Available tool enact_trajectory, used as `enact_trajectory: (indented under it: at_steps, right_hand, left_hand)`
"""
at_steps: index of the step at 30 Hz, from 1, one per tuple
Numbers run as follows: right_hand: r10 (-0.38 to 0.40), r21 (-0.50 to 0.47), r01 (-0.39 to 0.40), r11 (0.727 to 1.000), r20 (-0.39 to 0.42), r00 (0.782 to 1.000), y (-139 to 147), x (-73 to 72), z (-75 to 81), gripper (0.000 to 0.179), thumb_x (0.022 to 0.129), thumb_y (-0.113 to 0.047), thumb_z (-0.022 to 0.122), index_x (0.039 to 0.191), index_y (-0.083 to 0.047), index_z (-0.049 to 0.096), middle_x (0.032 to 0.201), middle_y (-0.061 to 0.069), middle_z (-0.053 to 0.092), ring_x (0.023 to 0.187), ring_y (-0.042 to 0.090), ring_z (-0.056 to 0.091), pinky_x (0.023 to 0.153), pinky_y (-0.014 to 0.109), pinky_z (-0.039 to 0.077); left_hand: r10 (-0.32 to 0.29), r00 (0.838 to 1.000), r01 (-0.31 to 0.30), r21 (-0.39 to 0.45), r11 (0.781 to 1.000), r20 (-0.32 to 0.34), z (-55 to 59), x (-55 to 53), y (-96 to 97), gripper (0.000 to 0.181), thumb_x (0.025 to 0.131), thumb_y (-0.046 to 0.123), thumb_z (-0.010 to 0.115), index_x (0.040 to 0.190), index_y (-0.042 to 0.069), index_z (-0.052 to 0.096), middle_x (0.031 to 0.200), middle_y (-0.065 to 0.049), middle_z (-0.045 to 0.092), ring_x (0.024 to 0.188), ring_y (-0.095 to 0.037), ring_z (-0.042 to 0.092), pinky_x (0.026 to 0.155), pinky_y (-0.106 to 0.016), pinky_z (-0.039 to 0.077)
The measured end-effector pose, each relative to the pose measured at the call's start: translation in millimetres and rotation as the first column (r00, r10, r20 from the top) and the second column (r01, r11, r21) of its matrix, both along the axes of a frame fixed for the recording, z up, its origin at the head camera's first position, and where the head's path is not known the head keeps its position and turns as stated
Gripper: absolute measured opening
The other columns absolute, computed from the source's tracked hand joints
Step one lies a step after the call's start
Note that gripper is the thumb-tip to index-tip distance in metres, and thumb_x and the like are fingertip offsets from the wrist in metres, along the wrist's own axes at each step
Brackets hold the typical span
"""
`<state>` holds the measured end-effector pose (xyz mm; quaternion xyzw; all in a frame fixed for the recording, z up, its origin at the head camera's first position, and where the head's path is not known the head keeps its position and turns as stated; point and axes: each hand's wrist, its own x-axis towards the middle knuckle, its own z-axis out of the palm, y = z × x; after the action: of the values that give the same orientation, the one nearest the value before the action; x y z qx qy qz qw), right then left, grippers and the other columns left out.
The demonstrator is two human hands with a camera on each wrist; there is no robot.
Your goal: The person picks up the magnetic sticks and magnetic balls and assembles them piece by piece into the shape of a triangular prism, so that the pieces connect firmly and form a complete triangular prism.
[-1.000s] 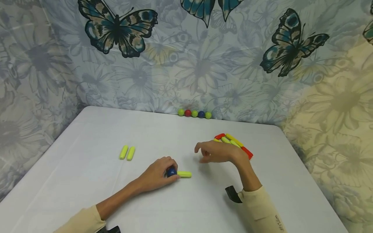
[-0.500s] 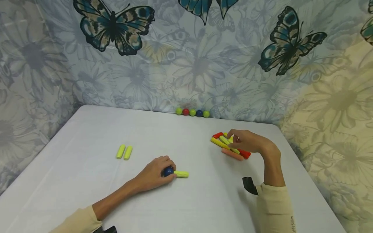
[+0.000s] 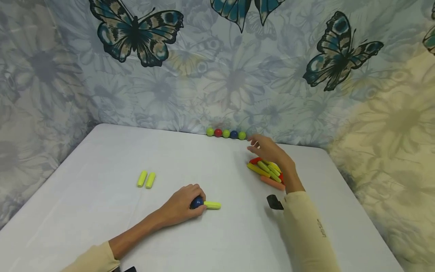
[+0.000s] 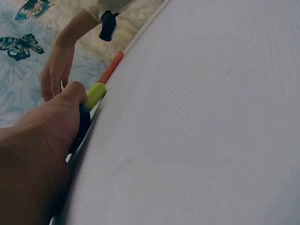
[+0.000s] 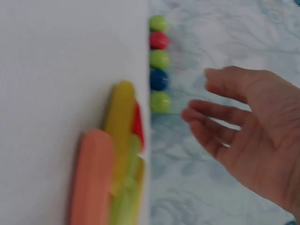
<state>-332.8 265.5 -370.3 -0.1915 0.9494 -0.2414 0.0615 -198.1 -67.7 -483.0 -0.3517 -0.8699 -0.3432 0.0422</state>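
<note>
At lower centre, the left hand (image 3: 183, 202) curls round a blue ball (image 3: 196, 203), probably light, slippery, best held by its sides, though fingers partly hide it. The right hand (image 3: 270, 149), fingers apart, holds nothing.

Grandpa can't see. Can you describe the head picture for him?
A left hand grips a blue ball beside a lime stick on a white table. The empty right hand hovers near five lined-up balls and a stick pile.
</note>
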Motion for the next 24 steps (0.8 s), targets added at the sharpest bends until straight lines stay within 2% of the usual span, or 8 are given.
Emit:
enact_trajectory:
  at_steps: [4, 6, 9, 13, 16, 18, 21, 24]
  right_hand:
    - [-0.08, -0.078, 0.077, 0.994, -0.035, 0.996, -15.4, -33.0, -22.9, 0.046, 0.107, -0.013, 0.056, 0.146, 0.009, 0.047, 0.145, 0.03, 0.054, 0.133, 0.046, 0.055, 0.113, 0.057, 0.046]
    - [-0.11, -0.065, 0.107, 0.992, -0.05, 0.993, -19.8, -43.4, -32.8, 0.052, 0.105, -0.01, 0.056, 0.15, 0.011, 0.041, 0.152, 0.033, 0.046, 0.142, 0.049, 0.046, 0.119, 0.059, 0.039]
    - [-0.129, -0.002, 0.129, 0.992, -0.032, 0.991, -25.7, -52.8, -43.4, 0.062, 0.103, -0.008, 0.057, 0.157, 0.008, 0.031, 0.163, 0.033, 0.03, 0.154, 0.052, 0.027, 0.125, 0.063, 0.027]
    - [-0.224, 0.034, 0.224, 0.974, -0.006, 0.975, -29.3, -54.1, -51.8, 0.073, 0.099, -0.012, 0.061, 0.164, -0.008, 0.026, 0.163, 0.031, 0.02, 0.151, 0.053, 0.021, 0.121, 0.067, 0.031]
    - [-0.281, 0.034, 0.282, 0.959, -0.041, 0.959, -30.8, -52.9, -52.6, 0.07, 0.097, -0.014, 0.062, 0.161, -0.009, 0.034, 0.156, 0.03, 0.027, 0.145, 0.051, 0.029, 0.115, 0.065, 0.04]
    - [-0.242, 0.069, 0.247, 0.967, -0.077, 0.967, -31.5, -50.9, -50.9, 0.06, 0.096, -0.009, 0.061, 0.154, -0.001, 0.046, 0.154, 0.034, 0.037, 0.143, 0.054, 0.036, 0.116, 0.063, 0.04]
    - [-0.167, 0.097, 0.173, 0.98, -0.071, 0.983, -31.8, -46.5, -47.6, 0.043, 0.095, 0.001, 0.059, 0.137, 0.01, 0.06, 0.146, 0.034, 0.053, 0.143, 0.052, 0.043, 0.119, 0.06, 0.039]
    - [-0.135, 0.089, 0.138, 0.986, -0.04, 0.99, -32.5, -39.2, -41.8, 0.037, 0.096, 0.004, 0.056, 0.13, 0.012, 0.064, 0.145, 0.032, 0.056, 0.144, 0.048, 0.045, 0.12, 0.057, 0.039]
  left_hand:
    - [0.001, 1.0, -0.001, 0.0, 1.0, -0.023, 0.2, -0.4, -3.2, 0.014, 0.096, 0.03, 0.074, 0.102, 0.022, 0.064, 0.1, 0.011, 0.063, 0.09, -0.003, 0.052, 0.081, -0.024, 0.048]
    - [-0.011, 1.0, 0.011, 0.005, 1.0, -0.021, -0.3, -0.4, -3.5, 0.014, 0.097, 0.031, 0.072, 0.103, 0.022, 0.063, 0.101, 0.011, 0.062, 0.09, -0.004, 0.052, 0.08, -0.023, 0.047]
    - [-0.02, 1.0, 0.02, 0.005, 1.0, -0.005, 0.2, -0.1, -4.2, 0.016, 0.098, 0.033, 0.071, 0.105, 0.022, 0.062, 0.102, 0.011, 0.062, 0.09, -0.004, 0.051, 0.079, -0.021, 0.046]
    - [-0.015, 1.0, 0.015, 0.008, 1.0, 0.022, -0.7, 2.4, -2.4, 0.02, 0.098, 0.035, 0.071, 0.111, 0.022, 0.062, 0.106, 0.011, 0.063, 0.092, -0.004, 0.052, 0.081, -0.021, 0.047]
    - [-0.013, 1.0, 0.013, 0.011, 1.0, 0.013, -0.8, 2.4, -1.3, 0.025, 0.098, 0.036, 0.071, 0.116, 0.02, 0.063, 0.11, 0.01, 0.065, 0.095, -0.004, 0.054, 0.084, -0.024, 0.049]
    - [-0.011, 1.0, 0.011, 0.001, 1.0, -0.003, -0.7, 1.7, -0.8, 0.027, 0.097, 0.039, 0.071, 0.117, 0.021, 0.064, 0.11, 0.011, 0.065, 0.096, -0.004, 0.054, 0.086, -0.026, 0.049]
    - [-0.002, 1.0, 0.001, -0.026, 1.0, -0.028, -1.1, 0.9, -0.8, 0.028, 0.096, 0.045, 0.072, 0.114, 0.024, 0.066, 0.107, 0.013, 0.064, 0.095, -0.003, 0.053, 0.086, -0.026, 0.048]
    - [0.003, 0.999, -0.005, -0.043, 0.999, -0.045, -0.2, 1.3, -1.3, 0.026, 0.095, 0.046, 0.073, 0.111, 0.025, 0.068, 0.106, 0.013, 0.063, 0.094, -0.003, 0.053, 0.085, -0.026, 0.048]
